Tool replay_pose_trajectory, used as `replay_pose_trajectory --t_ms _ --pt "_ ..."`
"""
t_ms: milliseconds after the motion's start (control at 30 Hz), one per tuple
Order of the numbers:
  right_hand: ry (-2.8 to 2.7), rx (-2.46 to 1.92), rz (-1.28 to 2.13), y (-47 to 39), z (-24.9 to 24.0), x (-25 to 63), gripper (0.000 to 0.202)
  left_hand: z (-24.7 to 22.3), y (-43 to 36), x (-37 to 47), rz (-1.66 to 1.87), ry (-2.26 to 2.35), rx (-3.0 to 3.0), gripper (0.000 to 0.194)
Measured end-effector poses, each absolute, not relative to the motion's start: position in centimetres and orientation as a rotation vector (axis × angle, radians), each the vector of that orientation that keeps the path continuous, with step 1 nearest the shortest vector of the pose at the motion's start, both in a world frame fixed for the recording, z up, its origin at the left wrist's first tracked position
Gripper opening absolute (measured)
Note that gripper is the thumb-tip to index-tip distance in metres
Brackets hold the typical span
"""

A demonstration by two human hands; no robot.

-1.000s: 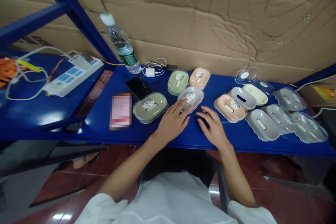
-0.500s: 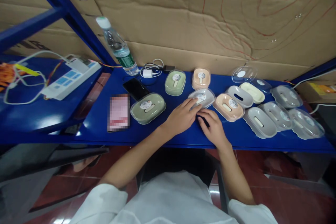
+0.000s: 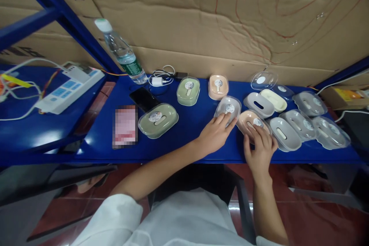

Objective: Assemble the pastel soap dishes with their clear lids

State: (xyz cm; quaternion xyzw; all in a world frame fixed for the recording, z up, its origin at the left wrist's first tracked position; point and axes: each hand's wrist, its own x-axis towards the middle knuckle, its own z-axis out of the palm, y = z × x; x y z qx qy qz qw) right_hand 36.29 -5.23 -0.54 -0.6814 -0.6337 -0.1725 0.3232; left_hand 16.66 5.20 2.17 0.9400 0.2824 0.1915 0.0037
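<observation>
On the counter (image 3: pixel 187 130), our grey box (image 3: pixel 228 104) lies just ahead and right of our left hand (image 3: pixel 214 133), long axis slanting away rightward; those fingers rest half-spread on it, unclasped. Our right hand (image 3: pixel 261 149) curves over the neighbouring peach box (image 3: pixel 248 119), grip unclear.

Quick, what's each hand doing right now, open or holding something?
Left hand: open, fingers resting on the gray lidded soap box, not visibly gripping it.
Right hand: open, loosely curved over the peach lidded soap box, no grip visible.
</observation>
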Motion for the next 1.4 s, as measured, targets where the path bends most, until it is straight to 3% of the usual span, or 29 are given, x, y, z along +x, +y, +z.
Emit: replay_pose_trajectory --t_ms 167,333,467,633,900,1133,1400 --pt "-1.644 -1.746 -0.446 -7.5 -1.5 36.8 0.033 2.5 5.8 18.5 0.545 0.873 2.912 0.068" --pt "-1.728 -1.686 -0.369 -8.0 -1.8 37.3 0.037 3.0 8.4 20.9 0.459 0.884 2.901 0.064" --pt "-1.866 -1.661 -0.183 -7.0 0.7 39.5 0.051 3.2 8.6 21.3 0.508 0.86 2.924 0.068" --pt "-1.748 -1.912 -0.146 -0.3 5.1 47.5 0.046 2.5 5.6 18.8 0.554 0.572 2.979 0.076" --pt "-1.827 -2.275 0.058 12.3 5.1 54.3 0.052 1.6 5.4 13.8 0.615 0.598 3.002 0.061" --pt "-1.748 -2.269 -0.012 12.4 4.4 54.8 0.044 1.2 3.2 9.1 0.613 0.734 2.891 0.044" --pt "-1.588 -2.258 -0.106 11.1 6.7 54.3 0.035 0.8 0.6 5.4 0.926 1.09 2.385 0.032"
